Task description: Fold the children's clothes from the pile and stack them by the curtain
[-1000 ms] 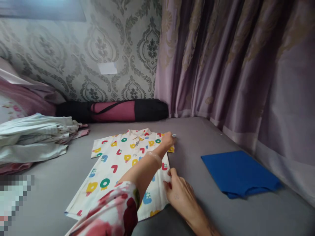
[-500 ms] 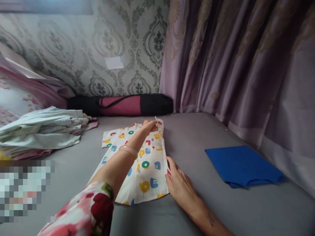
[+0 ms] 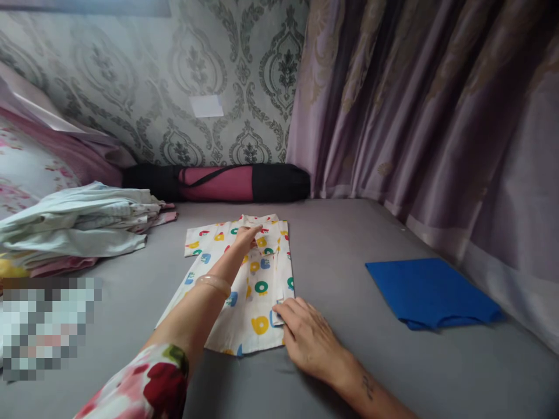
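A small white short-sleeved shirt (image 3: 238,326) with a collar and a colourful letter-like print lies flat on the grey sheet. Its left sleeve sticks out, while the right side is turned inward over the front. My left hand (image 3: 248,235) reaches across the shirt to its upper part below the collar, fingers closed on the folded-over cloth; the fingertips are partly hidden. At the lower right edge, my right hand (image 3: 308,334) pinches the turned-in side of the shirt near the hem.
A folded blue cloth (image 3: 432,294) lies to the right. On the left is a heap of pale clothes (image 3: 87,224), with a floral pillow (image 3: 30,169) behind it. A black and maroon long bag (image 3: 218,183) rests along the wall, beside purple curtains (image 3: 362,105).
Both hands have moved to the left, carrying the shirt's right side and sleeve inward over its front. The left hand has also come slightly nearer.
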Demonstrator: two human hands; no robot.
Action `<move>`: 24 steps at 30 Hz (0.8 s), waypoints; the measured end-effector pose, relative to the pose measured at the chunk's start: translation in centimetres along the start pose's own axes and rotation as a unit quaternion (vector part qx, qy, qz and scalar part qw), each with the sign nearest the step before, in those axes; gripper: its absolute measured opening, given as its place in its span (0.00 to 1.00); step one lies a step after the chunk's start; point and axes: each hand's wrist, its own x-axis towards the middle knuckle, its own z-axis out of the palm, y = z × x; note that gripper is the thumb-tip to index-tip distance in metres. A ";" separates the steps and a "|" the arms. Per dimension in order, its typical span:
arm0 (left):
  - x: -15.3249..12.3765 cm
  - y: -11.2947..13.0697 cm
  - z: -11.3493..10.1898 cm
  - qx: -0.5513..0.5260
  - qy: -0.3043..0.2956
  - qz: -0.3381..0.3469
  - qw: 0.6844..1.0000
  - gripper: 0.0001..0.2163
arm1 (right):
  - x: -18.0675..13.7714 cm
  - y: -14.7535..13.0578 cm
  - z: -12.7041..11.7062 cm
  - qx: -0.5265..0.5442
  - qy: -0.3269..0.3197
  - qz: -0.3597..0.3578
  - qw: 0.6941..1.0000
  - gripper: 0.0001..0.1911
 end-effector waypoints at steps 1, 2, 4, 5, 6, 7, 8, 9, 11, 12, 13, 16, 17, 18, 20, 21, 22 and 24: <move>0.0 -0.2 -0.1 0.017 0.003 0.017 1.000 0.20 | 0.1 0.0 -0.2 0.015 -0.001 -0.002 1.000 0.14; -0.1 -0.3 -0.1 0.033 0.005 0.034 0.999 0.23 | 0.3 0.1 -0.3 0.034 -0.002 -0.002 0.999 0.10; -0.3 -0.4 -0.5 0.057 0.008 0.067 0.996 0.28 | 0.7 0.4 -0.4 0.070 0.016 0.005 0.997 0.09; -0.5 -0.5 -0.7 0.080 0.013 0.098 0.992 0.29 | 1.0 0.7 -0.4 0.077 0.035 0.012 0.996 0.11; -0.7 -0.5 -0.9 0.115 0.019 0.137 0.984 0.29 | 1.2 1.0 -0.3 0.069 0.059 0.021 0.996 0.14; -1.1 -0.5 -1.2 0.158 0.023 0.184 0.970 0.28 | 1.5 1.3 -0.1 0.048 0.078 0.031 0.995 0.16; -1.6 -0.5 -1.6 0.206 0.023 0.230 0.951 0.26 | 1.7 1.7 0.1 0.018 0.086 0.038 0.995 0.19; -2.1 -0.6 -1.9 0.251 0.016 0.270 0.929 0.25 | 1.9 2.0 0.4 -0.015 0.083 0.043 0.996 0.22; -3.6 -0.9 -2.7 0.311 -0.022 0.318 0.895 0.21 | 2.2 2.5 1.1 -0.067 0.044 0.042 0.996 0.27; -4.5 -1.3 -3.2 0.327 -0.047 0.334 0.883 0.20 | 2.2 2.7 1.4 -0.081 0.019 0.036 0.996 0.28; -5.5 -1.7 -3.6 0.337 -0.072 0.349 0.871 0.20 | 2.2 2.7 1.7 -0.088 -0.006 0.030 0.996 0.29; -8.8 -3.4 -5.0 0.351 -0.149 0.398 0.834 0.18 | 2.1 2.6 2.1 -0.089 -0.057 0.021 0.994 0.29; -10.0 -4.1 -5.4 0.356 -0.175 0.409 0.821 0.17 | 2.1 2.5 2.0 -0.087 -0.065 0.022 0.994 0.30; -11.2 -4.7 -5.8 0.360 -0.203 0.420 0.808 0.17 | 2.2 2.5 1.8 -0.086 -0.072 0.023 0.993 0.30; -13.5 -5.8 -6.3 0.365 -0.243 0.440 0.784 0.17 | 2.7 2.6 1.1 -0.083 -0.081 0.017 0.993 0.29; -14.6 -6.2 -6.4 0.364 -0.255 0.453 0.773 0.17 | 3.1 2.8 0.7 -0.079 -0.084 0.012 0.993 0.27; -15.6 -6.5 -6.5 0.365 -0.260 0.465 0.763 0.15 | 3.7 3.1 0.3 -0.073 -0.083 0.012 0.994 0.24; -17.2 -7.0 -6.3 0.373 -0.264 0.480 0.749 0.11 | 5.2 3.7 -0.4 -0.065 -0.061 0.027 0.996 0.23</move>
